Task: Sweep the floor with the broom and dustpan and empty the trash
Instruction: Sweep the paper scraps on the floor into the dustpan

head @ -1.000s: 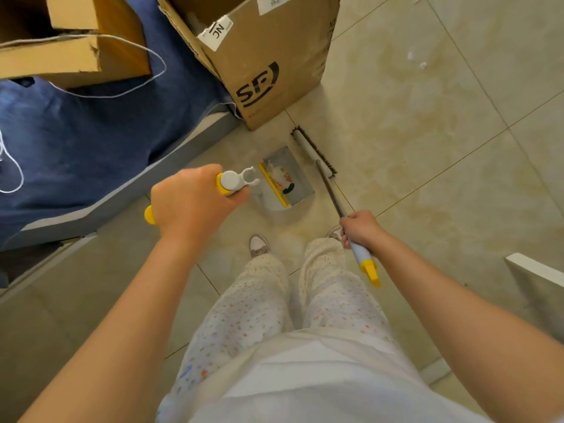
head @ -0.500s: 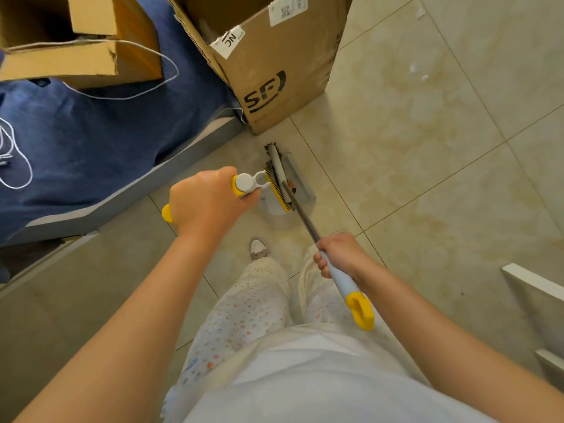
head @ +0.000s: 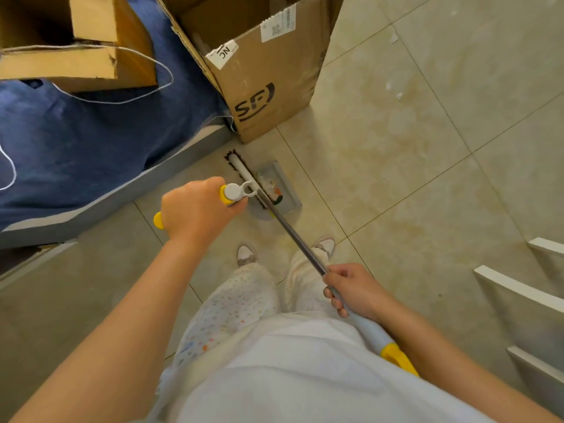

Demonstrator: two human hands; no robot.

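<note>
My left hand (head: 195, 209) grips the yellow-and-white top of the dustpan handle (head: 233, 191). The grey dustpan (head: 282, 190) stands on the tiled floor below it, with some colourful scraps inside. My right hand (head: 354, 290) grips the broom (head: 293, 232) on its pale blue grip, just above the yellow end. The broom's metal pole runs up and left to its white head with dark bristles (head: 238, 166), which lies across the dustpan's left side, close to the cardboard box.
An open SF cardboard box (head: 268, 74) stands just beyond the dustpan. A blue cover (head: 76, 141) with a grey edge lies at left, bearing another cardboard box (head: 76, 44) and a white cord. White slats (head: 518, 288) stand at right. Small white scraps (head: 393, 90) dot the far floor.
The broom head swept left across the dustpan, from its right edge to its left side. My right hand pulled the broom grip back toward my body. My left hand kept holding the dustpan handle.
</note>
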